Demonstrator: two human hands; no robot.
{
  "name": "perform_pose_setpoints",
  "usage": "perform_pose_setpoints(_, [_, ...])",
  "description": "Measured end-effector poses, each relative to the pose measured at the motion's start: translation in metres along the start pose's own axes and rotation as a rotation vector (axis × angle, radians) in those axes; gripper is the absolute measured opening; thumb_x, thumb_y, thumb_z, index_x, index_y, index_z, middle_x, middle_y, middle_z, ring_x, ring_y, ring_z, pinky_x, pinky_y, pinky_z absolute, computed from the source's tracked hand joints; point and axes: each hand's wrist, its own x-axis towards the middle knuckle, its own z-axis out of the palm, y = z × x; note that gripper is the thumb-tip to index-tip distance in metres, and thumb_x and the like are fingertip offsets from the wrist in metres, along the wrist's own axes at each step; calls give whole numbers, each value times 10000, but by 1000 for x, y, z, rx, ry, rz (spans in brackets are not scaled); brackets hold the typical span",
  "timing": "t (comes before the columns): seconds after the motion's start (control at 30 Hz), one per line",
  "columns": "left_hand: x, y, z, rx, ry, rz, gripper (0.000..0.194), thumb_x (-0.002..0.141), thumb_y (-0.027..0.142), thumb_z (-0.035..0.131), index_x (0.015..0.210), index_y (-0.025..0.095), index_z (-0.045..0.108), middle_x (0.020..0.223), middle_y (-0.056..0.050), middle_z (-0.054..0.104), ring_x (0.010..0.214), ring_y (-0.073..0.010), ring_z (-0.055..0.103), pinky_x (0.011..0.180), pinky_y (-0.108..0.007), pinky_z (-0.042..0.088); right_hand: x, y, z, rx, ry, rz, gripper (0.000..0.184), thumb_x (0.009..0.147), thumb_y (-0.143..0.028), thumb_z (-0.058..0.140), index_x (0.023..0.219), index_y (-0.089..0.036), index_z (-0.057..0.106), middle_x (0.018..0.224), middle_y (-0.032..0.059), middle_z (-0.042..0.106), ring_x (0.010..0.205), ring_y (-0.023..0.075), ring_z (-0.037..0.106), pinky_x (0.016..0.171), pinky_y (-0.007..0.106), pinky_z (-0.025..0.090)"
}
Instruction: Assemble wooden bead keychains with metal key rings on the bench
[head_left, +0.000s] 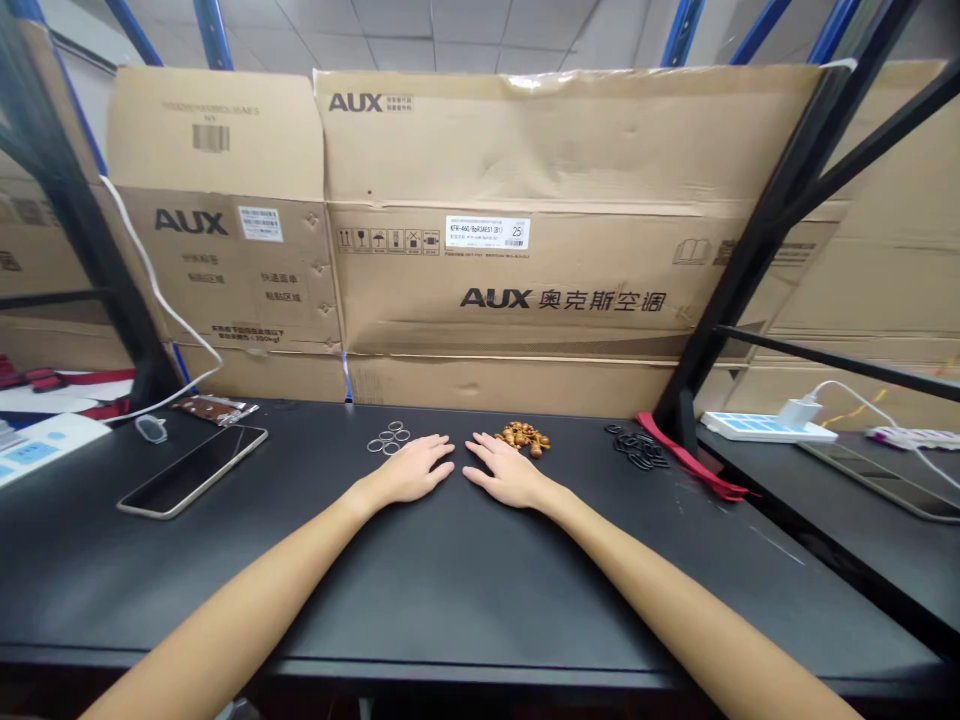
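Flat on the black tabletop (450,590) rests my left hand (411,470), its fingers stretched out and holding nothing. Just behind and left of it lie several silver metal rings (391,435) in a loose group. My right hand (506,472) also lies palm down with fingers apart, a short gap from the left. A small pile of shiny brown beads (534,440) sits right behind it, partly covered by the hand. Farther right is a heap of black loops (641,450), whose exact kind I cannot make out.
A smartphone (193,472) lies at left, with a brown packet (216,408) behind it and a power strip (52,440) at the edge. Cardboard (570,250) walls the back. A red strap (690,462) runs by the black rack post (757,220); another power strip (765,428) stands beyond.
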Motion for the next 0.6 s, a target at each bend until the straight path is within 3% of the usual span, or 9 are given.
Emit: perform_pose_setpoints(0.6, [0,-1,2,-9,15,-7,489,947,421,342,1320,147,498,1418,-119,427,1321,-225,382,1110,-363,281,0,-2,-2,22,-18,8,678,894,-589,349,1407,-147,386,1490,133,289,1382,277,250,1134,429,209])
